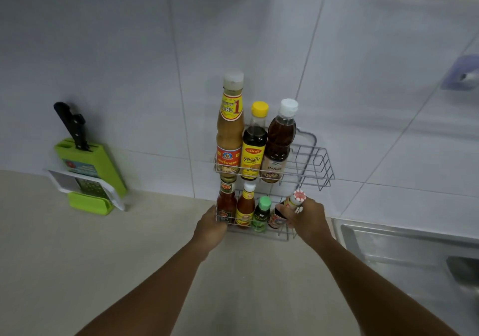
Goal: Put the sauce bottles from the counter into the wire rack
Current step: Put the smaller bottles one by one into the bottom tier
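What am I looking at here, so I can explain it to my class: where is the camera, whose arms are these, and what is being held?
There is one picture, taken by a wide-angle camera worn on a person's head, looking forward and down. No machine is involved; the two bare arms are that person's own.

Against the tiled wall stands a two-level wire rack. Its upper level holds three tall sauce bottles; the lower level holds smaller ones.

The right hand grips a small bottle with a red and white cap, tilted, at the right end of the lower level. The left hand rests at the rack's lower left corner, seemingly steadying it.

On the counter, left, stands a green knife block with a grater; a steel sink lies right.
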`<move>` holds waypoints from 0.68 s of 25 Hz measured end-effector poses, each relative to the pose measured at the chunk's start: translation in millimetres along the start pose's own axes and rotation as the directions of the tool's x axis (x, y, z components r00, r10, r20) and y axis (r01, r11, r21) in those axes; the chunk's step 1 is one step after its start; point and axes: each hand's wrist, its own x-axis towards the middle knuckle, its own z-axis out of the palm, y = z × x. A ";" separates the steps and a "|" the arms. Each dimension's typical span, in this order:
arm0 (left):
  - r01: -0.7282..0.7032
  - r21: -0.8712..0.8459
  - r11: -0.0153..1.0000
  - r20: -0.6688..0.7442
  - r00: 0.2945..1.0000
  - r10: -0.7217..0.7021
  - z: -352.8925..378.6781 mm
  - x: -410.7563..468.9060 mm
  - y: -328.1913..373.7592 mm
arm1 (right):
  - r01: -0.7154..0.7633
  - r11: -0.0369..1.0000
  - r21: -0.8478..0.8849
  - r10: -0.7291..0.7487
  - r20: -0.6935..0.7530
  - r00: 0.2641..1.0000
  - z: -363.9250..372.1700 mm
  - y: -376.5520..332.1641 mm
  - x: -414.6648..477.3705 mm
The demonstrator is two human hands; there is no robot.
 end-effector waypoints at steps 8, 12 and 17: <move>-0.031 -0.011 0.999 -0.038 0.999 0.030 0.9 5.9 -2.2 | 0.010 0.994 -0.110 0.007 0.153 0.988 9.8 -0.6 21.6; -0.034 -0.017 0.999 -0.042 0.999 0.034 2.2 6.6 -6.1 | 0.000 0.992 -0.125 0.025 0.197 0.980 9.5 2.4 29.6; -0.019 -0.029 0.999 -0.010 1.000 0.019 0.3 4.9 -7.4 | 0.050 0.977 -0.209 -0.003 0.218 0.976 5.4 4.0 22.5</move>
